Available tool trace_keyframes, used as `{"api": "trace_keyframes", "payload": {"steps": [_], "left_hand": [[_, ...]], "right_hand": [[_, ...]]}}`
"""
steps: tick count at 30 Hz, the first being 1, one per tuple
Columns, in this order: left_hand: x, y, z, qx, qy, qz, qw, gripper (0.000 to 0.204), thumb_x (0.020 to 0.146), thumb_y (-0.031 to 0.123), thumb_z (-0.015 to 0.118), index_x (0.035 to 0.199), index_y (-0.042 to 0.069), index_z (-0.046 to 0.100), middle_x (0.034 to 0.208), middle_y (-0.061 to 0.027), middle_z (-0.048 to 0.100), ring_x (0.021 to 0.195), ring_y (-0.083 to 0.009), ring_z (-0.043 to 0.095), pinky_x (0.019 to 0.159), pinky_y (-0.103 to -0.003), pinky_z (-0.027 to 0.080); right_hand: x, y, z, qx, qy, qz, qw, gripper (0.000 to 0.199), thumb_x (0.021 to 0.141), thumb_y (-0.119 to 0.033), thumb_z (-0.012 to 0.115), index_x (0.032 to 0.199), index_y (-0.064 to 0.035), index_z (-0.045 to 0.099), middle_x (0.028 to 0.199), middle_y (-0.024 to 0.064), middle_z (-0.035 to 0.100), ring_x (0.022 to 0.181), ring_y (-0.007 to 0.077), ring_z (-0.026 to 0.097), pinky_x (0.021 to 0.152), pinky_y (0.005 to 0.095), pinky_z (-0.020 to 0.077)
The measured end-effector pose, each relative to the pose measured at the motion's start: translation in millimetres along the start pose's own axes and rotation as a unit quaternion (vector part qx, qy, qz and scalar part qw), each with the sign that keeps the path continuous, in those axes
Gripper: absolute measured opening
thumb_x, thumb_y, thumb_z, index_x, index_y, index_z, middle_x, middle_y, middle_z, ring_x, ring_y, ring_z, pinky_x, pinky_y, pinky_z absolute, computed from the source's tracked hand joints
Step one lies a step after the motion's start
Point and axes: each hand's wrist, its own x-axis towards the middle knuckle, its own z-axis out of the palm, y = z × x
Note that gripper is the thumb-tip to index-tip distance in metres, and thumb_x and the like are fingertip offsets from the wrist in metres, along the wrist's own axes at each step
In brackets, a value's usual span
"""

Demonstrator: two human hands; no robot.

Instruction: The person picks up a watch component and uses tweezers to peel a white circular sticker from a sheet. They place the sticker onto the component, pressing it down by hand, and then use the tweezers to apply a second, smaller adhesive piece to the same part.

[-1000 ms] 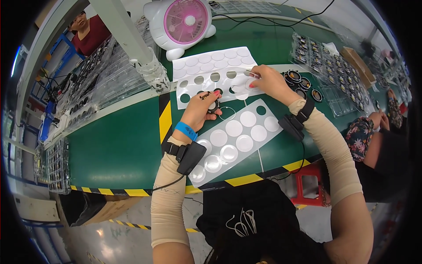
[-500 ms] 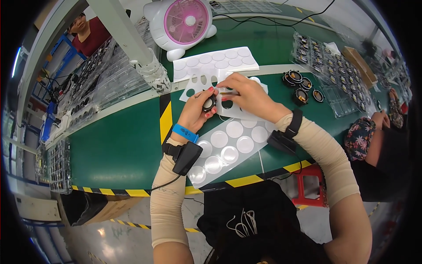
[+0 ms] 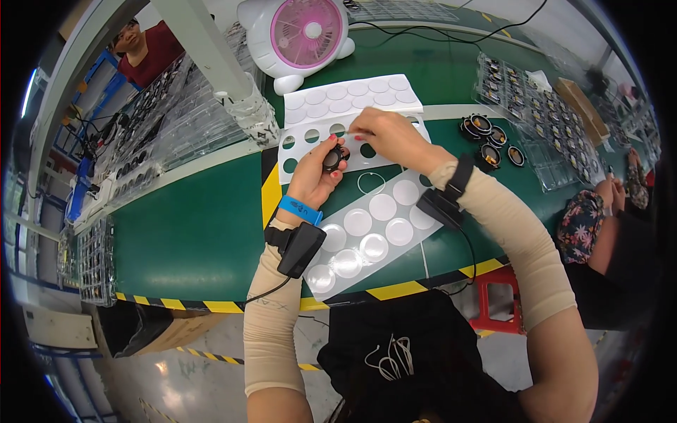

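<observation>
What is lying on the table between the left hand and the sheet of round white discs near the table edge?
In the head view, a thin clear ring lies on the green mat, between the left hand and the disc sheet.

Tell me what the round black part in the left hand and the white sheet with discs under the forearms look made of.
Round black part: probably moulded plastic or metal, dark with a slight sheen; too small to settle. White disc sheet: seemingly glossy paper or film backing, since its discs catch light and it lies flat.

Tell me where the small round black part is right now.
In the head view, the small round black part sits pinched in the left hand's fingertips, just left of centre, over the white sheet with punched round holes, with the right hand close beside it.
</observation>
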Motion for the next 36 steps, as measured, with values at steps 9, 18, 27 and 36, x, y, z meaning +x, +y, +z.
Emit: {"api": "trace_keyframes", "payload": {"steps": [9,18,27,36], "left_hand": [[-1.6,-0.3,0.6,0.028,-0.023,0.005,0.999,0.022,0.089,0.024,0.053,0.097,0.003,0.054,0.079,-0.0048,0.055,0.059,-0.0104,0.051,0.041,-0.017,0.035],[-2.2,4.0,-2.9,-0.011,-0.056,-0.028,0.998,0.022,0.089,0.025,0.052,0.098,0.005,0.053,0.083,-0.0049,0.054,0.058,-0.0100,0.047,0.038,-0.015,0.032],[-3.5,6.9,-4.7,-0.012,-0.065,-0.049,0.997,0.031,0.092,0.028,0.047,0.108,0.003,0.052,0.089,-0.0068,0.054,0.056,-0.0081,0.045,0.036,-0.013,0.030],[-7.9,12.2,-1.2,0.078,-0.083,-0.064,0.991,0.038,0.091,0.031,0.048,0.112,0.000,0.052,0.084,-0.0047,0.053,0.056,-0.0084,0.046,0.037,-0.015,0.031]], "right_hand": [[4.7,-8.1,8.6,0.212,-0.027,-0.001,0.977,0.025,0.072,-0.009,0.063,0.096,-0.0044,0.063,0.085,0.0133,0.062,0.078,0.0270,0.061,0.070,0.0320,0.0473],[10.4,-10.3,0.3,0.356,-0.115,0.143,0.916,0.023,0.078,-0.011,0.062,0.099,-0.0013,0.063,0.086,0.0086,0.061,0.067,0.0154,0.054,0.064,0.0273,0.0449],[12.3,3.2,10.3,0.169,0.017,0.060,0.984,0.018,0.080,-0.016,0.058,0.088,-0.0012,0.065,0.083,0.0134,0.062,0.071,0.0231,0.058,0.065,0.0316,0.0456],[7.9,27.8,-23.6,-0.006,-0.028,0.152,0.988,0.017,0.078,-0.021,0.057,0.083,-0.0082,0.067,0.076,0.0124,0.064,0.073,0.0299,0.060,0.064,0.0374,0.0462]]}}
